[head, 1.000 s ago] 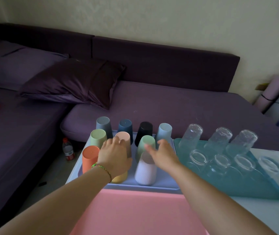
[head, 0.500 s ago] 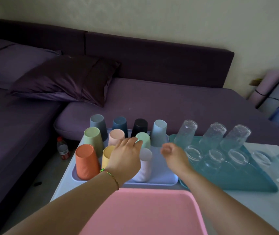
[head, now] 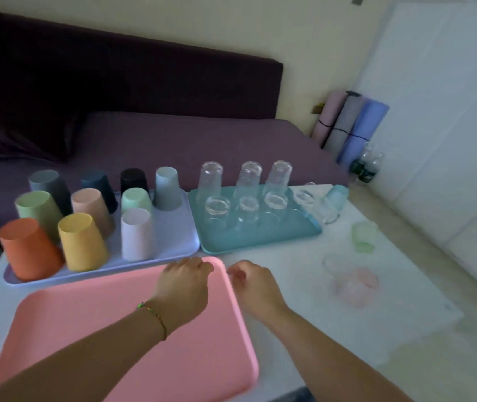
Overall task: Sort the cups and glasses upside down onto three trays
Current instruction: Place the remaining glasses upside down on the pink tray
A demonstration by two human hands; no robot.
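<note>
Several coloured plastic cups stand upside down on the lavender tray (head: 179, 227), among them an orange cup (head: 28, 248), a yellow cup (head: 82, 242) and a white ribbed cup (head: 136, 233). Several clear glasses (head: 217, 207) stand upside down on the teal tray (head: 260, 236). A bare pink tray (head: 115, 329) lies nearest me. My left hand (head: 183, 281) hovers over its far right corner, fingers loosely curled, holding nothing. My right hand (head: 253, 281) hangs just right of that corner, also loosely curled and holding nothing. Tinted glasses lie on the table to the right: pink (head: 353, 285), green (head: 363, 236), blue (head: 337, 195).
The white table (head: 304, 271) ends at the right near a white wall. A purple sofa (head: 173, 140) runs behind the trays. Rolled mats (head: 350, 126) and dark bottles (head: 365, 169) stand in the far right corner.
Both hands have pulled back from the cups on the lavender tray toward me, to the pink tray's far right corner. The view has swung right, showing loose tinted glasses.
</note>
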